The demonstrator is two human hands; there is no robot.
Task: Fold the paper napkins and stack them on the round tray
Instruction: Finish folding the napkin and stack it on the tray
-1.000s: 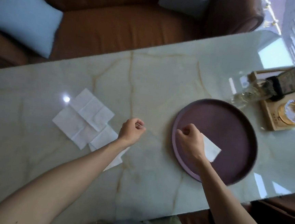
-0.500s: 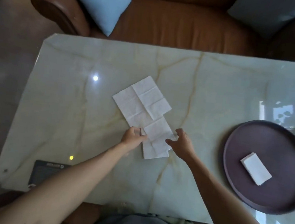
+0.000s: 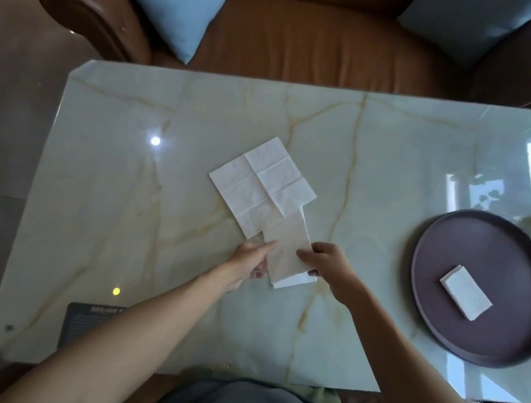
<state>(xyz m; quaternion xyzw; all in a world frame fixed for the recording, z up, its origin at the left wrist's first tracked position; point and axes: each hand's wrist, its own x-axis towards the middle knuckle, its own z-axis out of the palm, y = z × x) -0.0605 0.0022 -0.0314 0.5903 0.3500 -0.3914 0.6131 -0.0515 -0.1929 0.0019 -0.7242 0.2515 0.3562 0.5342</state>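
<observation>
Two white paper napkins lie mid-table. The far napkin (image 3: pixel 261 181) is spread flat and creased. The near napkin (image 3: pixel 287 251) is lifted at its near end, held on the left edge by my left hand (image 3: pixel 249 259) and on the right edge by my right hand (image 3: pixel 326 264). Its top end tucks under the far napkin. A round dark purple tray (image 3: pixel 439 322) sits at the right of the table, and one folded napkin (image 3: pixel 465 291) lies on it.
The pale green marble table (image 3: pixel 129 205) ends at the left and near edges. A dark card (image 3: pixel 87 317) lies near the front left. A brown leather sofa (image 3: pixel 304 40) with blue cushions stands beyond the far edge. Glass items sit at the far right.
My right hand left the folded napkin on the tray and came over to the loose napkins. Both hands have taken hold of the near napkin and lifted its near end.
</observation>
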